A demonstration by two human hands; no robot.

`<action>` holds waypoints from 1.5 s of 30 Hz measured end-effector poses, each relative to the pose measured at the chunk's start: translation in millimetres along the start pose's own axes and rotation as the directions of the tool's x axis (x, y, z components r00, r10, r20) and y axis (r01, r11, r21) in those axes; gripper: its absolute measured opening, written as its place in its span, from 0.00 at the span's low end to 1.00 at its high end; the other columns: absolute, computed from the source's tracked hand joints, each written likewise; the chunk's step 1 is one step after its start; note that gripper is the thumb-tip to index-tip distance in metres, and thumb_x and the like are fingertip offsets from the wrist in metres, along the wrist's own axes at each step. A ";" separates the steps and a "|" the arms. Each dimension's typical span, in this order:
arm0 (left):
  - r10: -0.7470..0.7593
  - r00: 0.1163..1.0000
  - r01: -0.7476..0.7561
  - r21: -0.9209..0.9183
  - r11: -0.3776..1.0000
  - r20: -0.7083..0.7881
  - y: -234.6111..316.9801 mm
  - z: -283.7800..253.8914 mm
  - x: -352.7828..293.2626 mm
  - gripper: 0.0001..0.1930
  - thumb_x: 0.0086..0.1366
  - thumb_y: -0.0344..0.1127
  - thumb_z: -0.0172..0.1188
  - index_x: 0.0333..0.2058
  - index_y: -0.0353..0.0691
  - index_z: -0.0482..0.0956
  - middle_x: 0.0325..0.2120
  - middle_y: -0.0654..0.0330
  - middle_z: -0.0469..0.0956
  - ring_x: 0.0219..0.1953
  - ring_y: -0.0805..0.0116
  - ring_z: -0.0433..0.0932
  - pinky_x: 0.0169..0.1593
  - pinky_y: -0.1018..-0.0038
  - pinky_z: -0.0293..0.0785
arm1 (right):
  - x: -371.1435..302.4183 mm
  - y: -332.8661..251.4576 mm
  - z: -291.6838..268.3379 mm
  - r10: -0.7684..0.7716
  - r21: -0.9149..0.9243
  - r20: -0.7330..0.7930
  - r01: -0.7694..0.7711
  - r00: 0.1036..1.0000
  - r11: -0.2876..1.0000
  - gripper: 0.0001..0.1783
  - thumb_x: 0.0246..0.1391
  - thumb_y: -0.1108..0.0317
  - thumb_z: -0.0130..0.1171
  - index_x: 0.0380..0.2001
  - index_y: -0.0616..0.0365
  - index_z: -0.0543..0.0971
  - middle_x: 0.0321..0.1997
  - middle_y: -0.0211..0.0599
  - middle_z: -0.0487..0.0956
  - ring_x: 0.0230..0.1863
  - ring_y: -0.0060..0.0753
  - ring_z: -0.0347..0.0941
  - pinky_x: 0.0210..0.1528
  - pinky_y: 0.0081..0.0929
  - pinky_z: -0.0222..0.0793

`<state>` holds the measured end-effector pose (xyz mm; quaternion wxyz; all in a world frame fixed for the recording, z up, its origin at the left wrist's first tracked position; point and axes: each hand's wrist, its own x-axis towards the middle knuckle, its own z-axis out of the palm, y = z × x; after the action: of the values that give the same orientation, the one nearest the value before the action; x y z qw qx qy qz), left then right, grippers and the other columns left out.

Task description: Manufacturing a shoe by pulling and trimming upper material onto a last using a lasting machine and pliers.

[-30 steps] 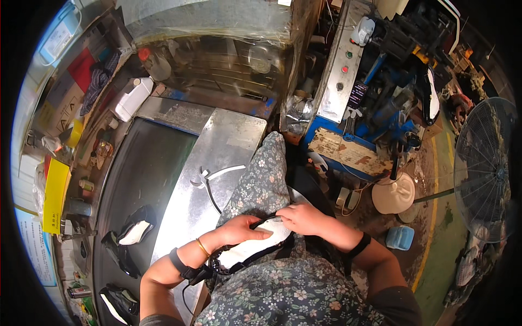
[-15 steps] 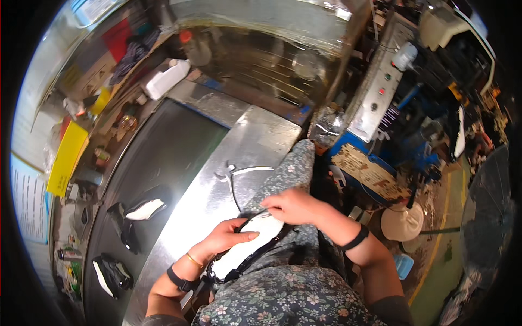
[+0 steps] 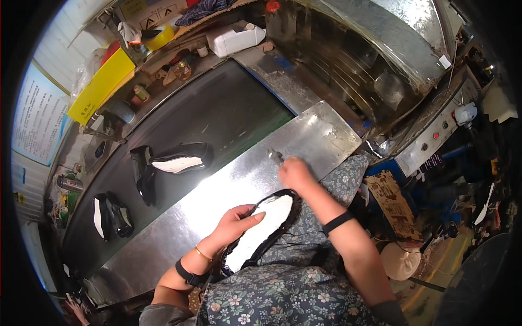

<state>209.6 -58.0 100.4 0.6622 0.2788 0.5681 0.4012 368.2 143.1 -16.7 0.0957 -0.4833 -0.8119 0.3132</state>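
Observation:
A black shoe (image 3: 258, 234) lies sole-up on my lap, its white underside facing me. My left hand (image 3: 236, 225) is closed on its left side, the thumb pressed on the white bottom. Beyond the shoe's toe, my right hand (image 3: 296, 175) is wrapped round a pair of metal pincers (image 3: 275, 156). Their jaws stick out past the fingers over the metal tabletop (image 3: 234, 168); the handles are hidden in my fist. Several more black shoes lie on the dark belt to the left, among them one on its side (image 3: 182, 162) with its white bottom showing.
The dark conveyor belt (image 3: 217, 103) runs beside the metal tabletop. A shelf behind it bears a white jug (image 3: 236, 38) and a yellow box (image 3: 101, 89). Machinery with a button panel (image 3: 429, 144) stands at the right. Another person's hand (image 3: 79, 311) shows at lower left.
My right hand has left the shoe, moved forward and taken hold of the pincers that lay on the metal tabletop. My left hand still holds the shoe. The view has turned.

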 end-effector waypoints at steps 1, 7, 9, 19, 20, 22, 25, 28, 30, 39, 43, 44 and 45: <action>-0.023 0.999 0.023 -0.007 1.000 0.046 -1.9 -2.2 4.5 0.16 0.68 0.39 0.60 0.48 0.32 0.78 0.36 0.67 0.80 0.36 0.81 0.74 0.41 0.81 0.71 | 1.5 1.4 -22.8 0.145 0.307 0.163 -0.190 0.976 0.933 0.16 0.57 0.58 0.57 0.37 0.62 0.81 0.45 0.44 0.78 0.45 0.50 0.74 0.46 0.38 0.71; 0.074 0.964 -0.167 0.363 0.917 0.255 8.5 10.9 19.5 0.19 0.71 0.43 0.53 0.51 0.32 0.76 0.37 0.62 0.81 0.38 0.75 0.76 0.46 0.76 0.73 | -87.0 16.5 -149.8 0.025 0.994 0.113 -0.113 0.993 -0.004 0.13 0.63 0.62 0.53 0.40 0.61 0.78 0.38 0.38 0.80 0.35 0.30 0.75 0.38 0.29 0.72; 0.075 0.949 -0.219 0.473 0.854 0.306 13.4 17.3 24.1 0.20 0.72 0.44 0.51 0.50 0.32 0.76 0.38 0.58 0.82 0.38 0.69 0.79 0.47 0.74 0.74 | -126.8 15.1 -158.6 -0.086 0.989 0.127 -0.120 0.988 0.083 0.11 0.62 0.64 0.54 0.39 0.61 0.78 0.43 0.38 0.79 0.37 0.29 0.74 0.38 0.31 0.71; 0.176 0.805 -0.583 0.705 0.404 0.566 21.8 44.2 42.2 0.18 0.71 0.43 0.46 0.43 0.34 0.78 0.29 0.44 0.79 0.32 0.43 0.78 0.38 0.57 0.75 | -231.8 -10.5 -162.0 -0.335 -0.293 0.124 0.358 0.934 0.887 0.18 0.50 0.59 0.64 0.37 0.64 0.78 0.55 0.56 0.73 0.49 0.48 0.69 0.54 0.39 0.66; 0.169 0.798 -0.593 0.701 0.396 0.579 21.4 46.1 43.8 0.18 0.71 0.43 0.45 0.42 0.34 0.78 0.28 0.45 0.79 0.32 0.43 0.78 0.38 0.56 0.74 | -233.4 -8.5 -161.8 -0.330 -0.301 0.124 0.353 0.936 0.886 0.19 0.50 0.59 0.64 0.38 0.64 0.78 0.57 0.56 0.72 0.51 0.47 0.69 0.56 0.39 0.65; 0.133 0.800 -0.583 0.709 0.397 0.584 21.7 47.0 46.7 0.18 0.71 0.43 0.45 0.40 0.35 0.78 0.28 0.45 0.79 0.32 0.43 0.77 0.38 0.56 0.74 | -234.7 -5.0 -161.0 -0.328 -0.337 0.128 0.352 0.936 0.873 0.18 0.50 0.59 0.63 0.37 0.64 0.78 0.58 0.57 0.71 0.52 0.48 0.69 0.57 0.40 0.65; 0.077 0.811 -0.558 0.726 0.402 0.581 21.6 47.9 48.0 0.17 0.71 0.43 0.45 0.37 0.36 0.78 0.27 0.45 0.79 0.31 0.43 0.77 0.37 0.56 0.74 | -239.1 -2.1 -163.6 -0.325 -0.409 0.139 0.353 0.935 0.841 0.18 0.50 0.60 0.63 0.37 0.64 0.78 0.60 0.59 0.70 0.53 0.49 0.69 0.59 0.41 0.63; 0.049 0.811 -0.548 0.728 0.413 0.583 21.5 50.8 48.7 0.17 0.71 0.43 0.45 0.37 0.36 0.78 0.27 0.46 0.79 0.32 0.43 0.77 0.38 0.57 0.74 | -241.8 0.3 -167.7 -0.329 -0.463 0.122 0.346 0.937 0.816 0.17 0.50 0.61 0.62 0.37 0.65 0.78 0.60 0.61 0.69 0.53 0.50 0.69 0.60 0.42 0.63; 0.041 0.806 -0.551 0.721 0.419 0.591 20.3 53.2 50.1 0.17 0.71 0.43 0.45 0.37 0.36 0.78 0.28 0.46 0.79 0.32 0.43 0.77 0.38 0.57 0.74 | -241.9 3.3 -170.2 -0.337 -0.481 0.100 0.342 0.936 0.808 0.16 0.50 0.62 0.61 0.36 0.66 0.78 0.60 0.62 0.69 0.53 0.50 0.70 0.60 0.43 0.63; -0.020 0.699 -0.642 0.640 0.421 0.715 20.4 67.7 59.8 0.18 0.71 0.44 0.45 0.40 0.36 0.79 0.32 0.44 0.79 0.36 0.43 0.77 0.42 0.57 0.74 | -233.4 4.9 -185.9 -0.496 -0.772 0.206 0.451 0.844 0.448 0.10 0.42 0.67 0.55 0.24 0.64 0.79 0.51 0.65 0.76 0.41 0.44 0.70 0.54 0.40 0.65; -0.016 0.628 -0.706 0.578 0.409 0.778 11.3 68.1 69.3 0.19 0.71 0.43 0.45 0.39 0.35 0.80 0.32 0.44 0.80 0.36 0.43 0.78 0.42 0.57 0.74 | -233.2 27.7 -178.7 -0.458 -0.662 0.325 0.545 0.827 0.514 0.09 0.45 0.64 0.56 0.21 0.58 0.75 0.37 0.50 0.80 0.35 0.41 0.73 0.42 0.38 0.68; -0.037 0.635 -0.697 0.593 0.404 0.772 10.6 68.1 71.8 0.19 0.71 0.43 0.45 0.39 0.34 0.80 0.32 0.44 0.80 0.36 0.43 0.78 0.41 0.57 0.74 | -233.9 34.7 -174.8 -0.390 -0.562 0.399 0.557 0.830 0.612 0.10 0.47 0.63 0.57 0.21 0.57 0.74 0.32 0.44 0.80 0.32 0.40 0.74 0.38 0.37 0.70; -0.037 0.630 -0.701 0.589 0.403 0.776 10.3 67.4 72.2 0.19 0.71 0.43 0.45 0.39 0.34 0.80 0.32 0.44 0.80 0.36 0.43 0.78 0.41 0.57 0.74 | -235.4 39.0 -169.5 -0.385 -0.565 0.397 0.552 0.833 0.613 0.10 0.47 0.63 0.57 0.21 0.57 0.74 0.32 0.44 0.80 0.32 0.40 0.74 0.38 0.37 0.70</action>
<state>275.5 14.4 84.1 0.4799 0.8140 0.3216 0.0609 595.2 27.9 127.7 -0.0992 -0.2131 -0.9717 0.0248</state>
